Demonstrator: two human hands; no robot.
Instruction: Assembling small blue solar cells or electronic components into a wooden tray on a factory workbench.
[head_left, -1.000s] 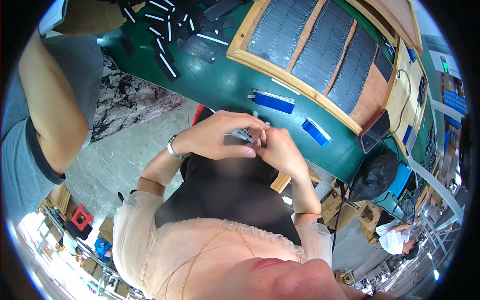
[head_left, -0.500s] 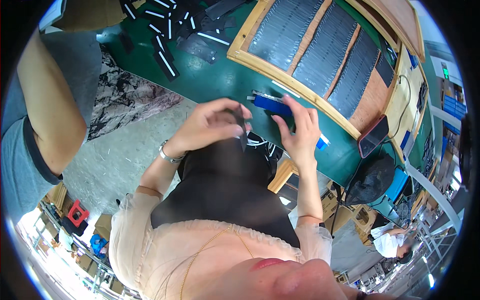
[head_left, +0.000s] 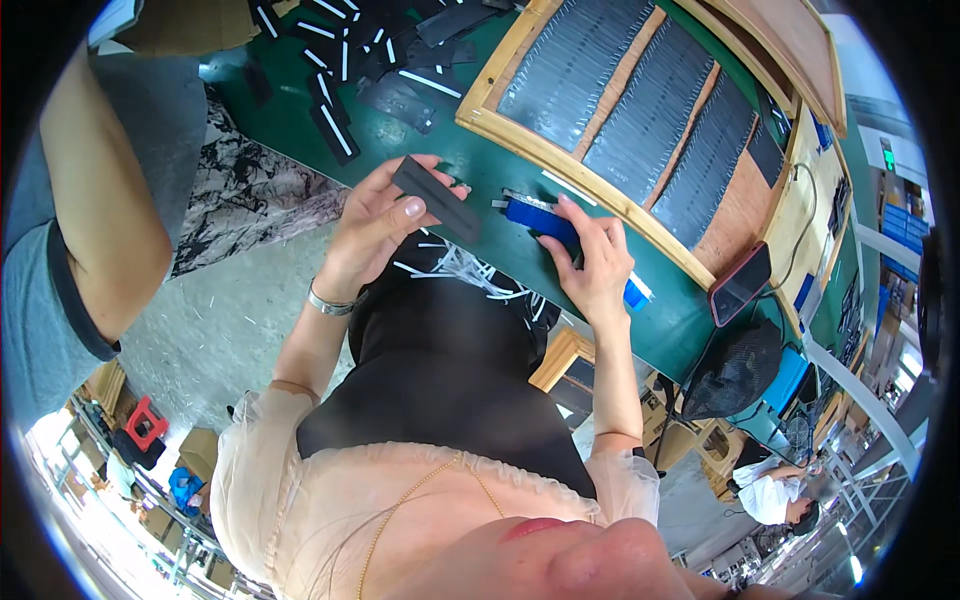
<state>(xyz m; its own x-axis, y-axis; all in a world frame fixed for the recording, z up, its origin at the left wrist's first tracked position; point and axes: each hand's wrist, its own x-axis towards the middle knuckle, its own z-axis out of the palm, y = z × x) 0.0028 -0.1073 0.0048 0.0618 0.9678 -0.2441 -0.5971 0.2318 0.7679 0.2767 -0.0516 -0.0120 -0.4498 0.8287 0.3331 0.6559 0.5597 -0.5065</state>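
Note:
My left hand [head_left: 372, 222] pinches a flat, dark grey rectangular strip [head_left: 437, 199] between thumb and fingers, tilted over the table's near edge. To its right, a narrow blue block [head_left: 541, 220] with a silvery upper edge rests on the green table, a small pale tab sticking out at its left end. Around the block's right end close the thumb and index finger of my right hand [head_left: 596, 258]. A tangle of thin white strips [head_left: 462, 268] shows below the dark strip, by my lap.
Loose dark pieces with white stripes [head_left: 335, 130] lie heaped at the far left. A wooden tray [head_left: 565, 150] holds rows of stacked dark pieces. Right of it are a phone [head_left: 740, 285] and a black mesh bag [head_left: 735, 370]. Another person's arm [head_left: 105, 200] is at left.
My left hand has moved up and left, turning the dark strip so its flat face shows. The thumb and index finger of my right hand have drawn in on the blue block.

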